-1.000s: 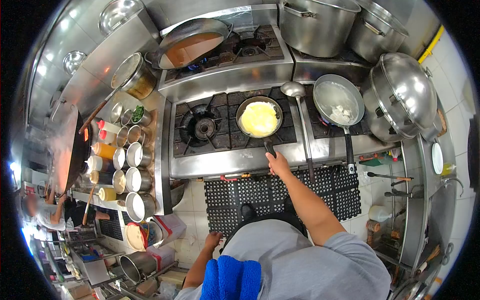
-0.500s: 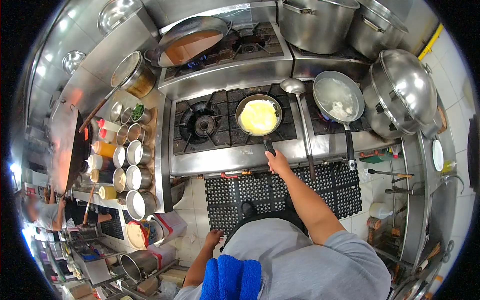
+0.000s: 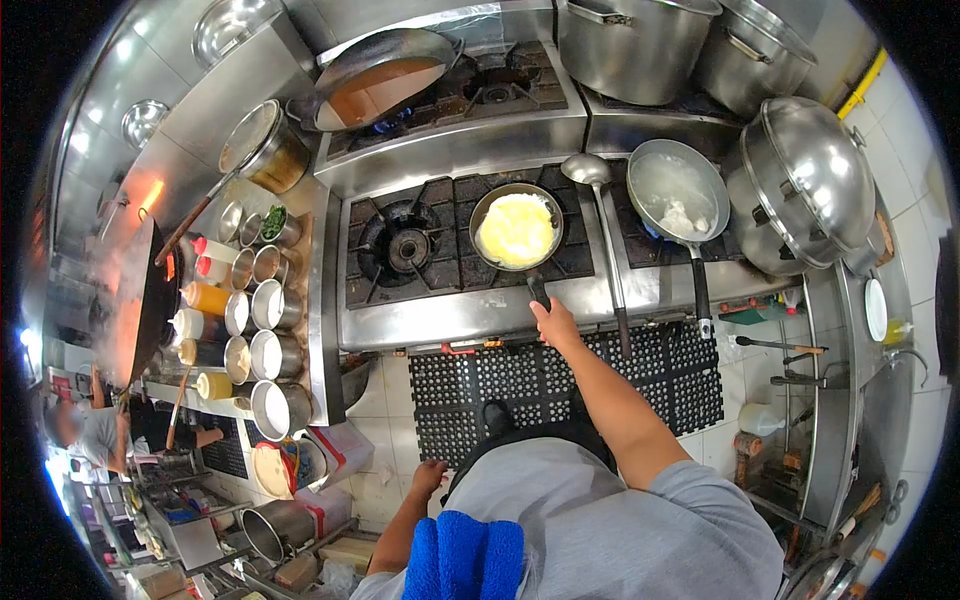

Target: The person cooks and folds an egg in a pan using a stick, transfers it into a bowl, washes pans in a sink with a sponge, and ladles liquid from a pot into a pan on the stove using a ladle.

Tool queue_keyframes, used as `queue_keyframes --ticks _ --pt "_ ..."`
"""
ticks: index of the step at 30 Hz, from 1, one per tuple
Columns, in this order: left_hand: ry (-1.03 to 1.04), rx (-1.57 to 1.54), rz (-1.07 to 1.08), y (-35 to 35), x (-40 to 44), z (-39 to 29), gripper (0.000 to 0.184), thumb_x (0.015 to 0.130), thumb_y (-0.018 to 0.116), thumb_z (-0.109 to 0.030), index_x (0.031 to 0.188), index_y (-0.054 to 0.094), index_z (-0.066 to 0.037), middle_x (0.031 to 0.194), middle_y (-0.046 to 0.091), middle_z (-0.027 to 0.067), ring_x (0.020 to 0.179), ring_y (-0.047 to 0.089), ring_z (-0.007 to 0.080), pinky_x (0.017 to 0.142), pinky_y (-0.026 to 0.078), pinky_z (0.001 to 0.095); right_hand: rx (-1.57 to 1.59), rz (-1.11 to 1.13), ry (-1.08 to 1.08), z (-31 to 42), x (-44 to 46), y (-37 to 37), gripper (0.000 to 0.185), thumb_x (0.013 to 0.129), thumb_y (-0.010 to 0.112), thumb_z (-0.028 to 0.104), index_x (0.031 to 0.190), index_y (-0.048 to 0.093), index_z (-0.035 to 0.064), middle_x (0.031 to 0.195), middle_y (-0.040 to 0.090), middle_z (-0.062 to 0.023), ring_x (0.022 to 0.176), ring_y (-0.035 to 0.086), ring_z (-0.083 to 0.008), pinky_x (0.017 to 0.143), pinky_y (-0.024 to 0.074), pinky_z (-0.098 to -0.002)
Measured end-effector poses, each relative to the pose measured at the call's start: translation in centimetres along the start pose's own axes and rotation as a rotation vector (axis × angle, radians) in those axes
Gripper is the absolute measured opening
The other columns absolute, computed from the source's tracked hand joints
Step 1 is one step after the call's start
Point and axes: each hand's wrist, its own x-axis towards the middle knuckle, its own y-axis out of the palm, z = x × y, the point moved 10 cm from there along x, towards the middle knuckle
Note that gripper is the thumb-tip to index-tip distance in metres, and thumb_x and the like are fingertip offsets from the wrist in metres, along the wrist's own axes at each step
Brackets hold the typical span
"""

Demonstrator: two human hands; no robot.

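My right hand (image 3: 556,322) is closed around the black handle of a small frying pan (image 3: 476,232), which sits on the middle burner grate. A pale yellow, egg-like layer (image 3: 518,230) covers most of the pan's bottom, looking soft and wet. Low at my side hangs my left hand (image 3: 428,475), its fingers loosely apart and no object visible in them. Right of the pan lies a long ladle (image 3: 618,262), bowl end toward the back. Beyond it, a second frying pan (image 3: 655,165) holds cloudy liquid with a white lump (image 3: 678,217) near its front edge, over a blue flame.
A wok (image 3: 385,62) with brown liquid sits on the back burner. Large pots (image 3: 640,55) and a domed steamer (image 3: 810,185) stand right. Left are squeeze bottles (image 3: 206,298) and metal containers (image 3: 278,355). Farther left, a person (image 3: 98,435) stands by a steaming wok (image 3: 150,300).
An orange flame flares brighter above the wok at far left. My right hand keeps its grip on the frying pan, which has barely moved; my left hand stays low.
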Motion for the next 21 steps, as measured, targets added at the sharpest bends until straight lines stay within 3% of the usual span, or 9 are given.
queue_keyframes --ticks 3,12,14,18,21 --pt "-0.004 0.011 -0.009 -0.2 -0.5 -0.5 0.035 0.082 0.058 -0.029 0.099 0.059 0.002 0.084 0.064 0.0089 0.063 0.063 0.0161 0.049 0.047 0.0274 -0.020 -0.053 -0.046 -0.2 0.3 -0.3 0.044 0.089 0.053 0.034 0.110 0.046 -0.0037 0.063 0.054 -0.0066 0.045 0.050 -0.0128 0.040 0.0420 -0.0281" --pt "-0.033 0.030 -0.010 -0.4 -0.5 -0.6 0.034 0.082 0.058 -0.027 0.100 0.058 0.002 0.087 0.064 0.0094 0.067 0.063 0.0169 0.052 0.048 0.0278 0.243 0.079 -0.089 -0.5 0.5 0.9 0.032 0.088 0.055 0.032 0.095 0.049 0.0012 0.054 0.048 -0.0021 0.039 0.044 -0.0109 0.035 0.0367 -0.0275" --pt "-0.041 0.034 -0.015 -0.5 -0.5 -0.9 0.034 0.081 0.059 -0.027 0.099 0.059 0.002 0.088 0.064 0.0099 0.067 0.064 0.0169 0.052 0.048 0.0281 0.419 0.164 -0.041 -0.1 -0.7 1.4 0.030 0.088 0.056 0.030 0.095 0.049 0.0015 0.054 0.047 -0.0016 0.038 0.042 -0.0099 0.035 0.0348 -0.0265" --pt "0.009 0.102 -0.008 -0.5 0.8 -1.5 0.033 0.080 0.059 -0.029 0.092 0.061 0.002 0.084 0.065 0.0107 0.065 0.064 0.0172 0.053 0.049 0.0294 0.344 0.213 -0.062 0.3 -2.2 -0.5 0.030 0.087 0.057 0.029 0.095 0.050 0.0010 0.054 0.047 -0.0013 0.038 0.041 -0.0093 0.034 0.0337 -0.0259" --pt "0.036 0.068 -0.037 -0.7 1.8 -1.9 0.033 0.080 0.059 -0.029 0.090 0.062 0.001 0.080 0.065 0.0110 0.064 0.064 0.0176 0.052 0.050 0.0301 0.272 0.263 -0.034 0.2 -3.3 -2.0 0.038 0.087 0.057 0.030 0.104 0.050 -0.0022 0.054 0.046 -0.0014 0.040 0.041 -0.0097 0.036 0.0334 -0.0258"
